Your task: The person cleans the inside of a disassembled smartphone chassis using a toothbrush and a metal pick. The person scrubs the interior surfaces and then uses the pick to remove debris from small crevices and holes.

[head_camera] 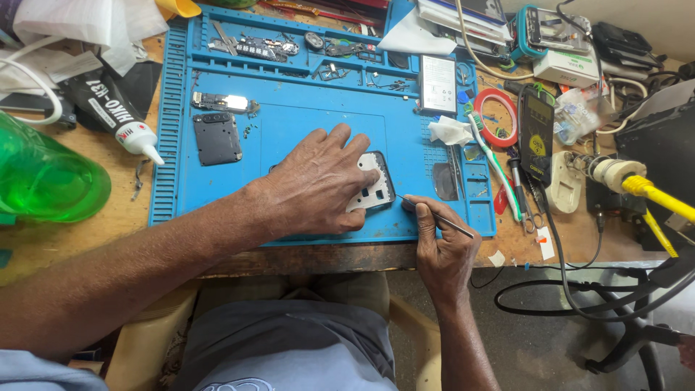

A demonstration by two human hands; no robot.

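Phone frame on mat; bottle left of mat; multimeter right.

Around my left hand the blue mat lies open above and to the left, up to the dark phone part and the small board. To the right of my right hand the way is crowded: tweezers, toothbrush, tape roll and multimeter. A green bottle blocks the far left.

Left hand flat, fingers spread; right hand pinched closed.
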